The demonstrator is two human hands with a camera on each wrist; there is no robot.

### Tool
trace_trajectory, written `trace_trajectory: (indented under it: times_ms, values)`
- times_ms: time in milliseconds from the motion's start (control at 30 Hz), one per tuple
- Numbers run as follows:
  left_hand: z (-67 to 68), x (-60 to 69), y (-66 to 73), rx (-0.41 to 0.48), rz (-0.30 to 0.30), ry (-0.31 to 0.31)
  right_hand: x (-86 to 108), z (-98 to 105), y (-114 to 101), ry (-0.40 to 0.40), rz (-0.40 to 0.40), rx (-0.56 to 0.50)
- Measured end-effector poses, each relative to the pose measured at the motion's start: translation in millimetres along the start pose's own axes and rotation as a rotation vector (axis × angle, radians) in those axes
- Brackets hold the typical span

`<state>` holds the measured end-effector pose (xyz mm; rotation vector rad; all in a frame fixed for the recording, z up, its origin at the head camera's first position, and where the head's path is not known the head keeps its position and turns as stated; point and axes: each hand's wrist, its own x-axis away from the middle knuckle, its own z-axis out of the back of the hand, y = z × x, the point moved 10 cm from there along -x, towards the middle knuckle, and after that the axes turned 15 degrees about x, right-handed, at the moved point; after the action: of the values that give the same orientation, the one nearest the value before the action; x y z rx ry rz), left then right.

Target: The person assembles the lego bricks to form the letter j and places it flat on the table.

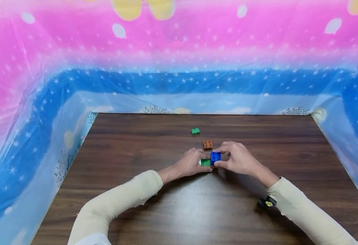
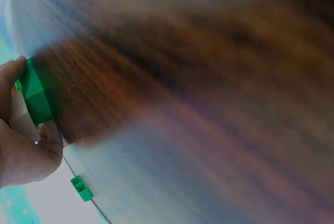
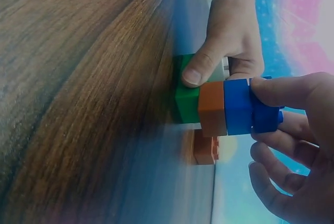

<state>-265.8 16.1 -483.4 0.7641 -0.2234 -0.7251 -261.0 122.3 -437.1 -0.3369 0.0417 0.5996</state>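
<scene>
My left hand (image 1: 188, 163) grips a green building brick (image 1: 205, 163) low at the table, thumb on one side and fingers on the other. Against the green one sits a white brick (image 2: 22, 118), partly covered by that hand. In the right wrist view, an orange brick (image 3: 212, 110) rises from the green brick's end, with a blue brick (image 3: 237, 107) on it. My right hand (image 1: 239, 158) pinches the topmost blue brick (image 3: 265, 115) between thumb and fingers. That brick stands on the lower blue one, slightly offset; whether they are pressed fully together I cannot tell.
Just beyond the hands, a loose orange brick (image 1: 207, 145) lies studs up on the brown wooden table (image 1: 136, 143). Farther back is a small green brick (image 1: 195, 131). A patterned pink and blue cloth (image 1: 179, 81) hangs around the table's back and sides.
</scene>
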Motion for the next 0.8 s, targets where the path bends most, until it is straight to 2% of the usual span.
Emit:
trace_trajectory:
  times_ms: [200,433,800]
  values:
    - [-1.6,-0.3,0.3,-0.004,-0.008,0.002,-0.2,-1.2,-0.7,-0.011,0.003,-0.012]
    - [-4.0,1.1,1.7,0.009,-0.007,-0.004,0.6,-4.5,4.7,-0.055,-0.003,-0.109]
    - [-2.7,-1.8,-0.2,-0.025,-0.005,-0.016,5.2,-5.1,2.7,-0.03,-0.08,-0.038]
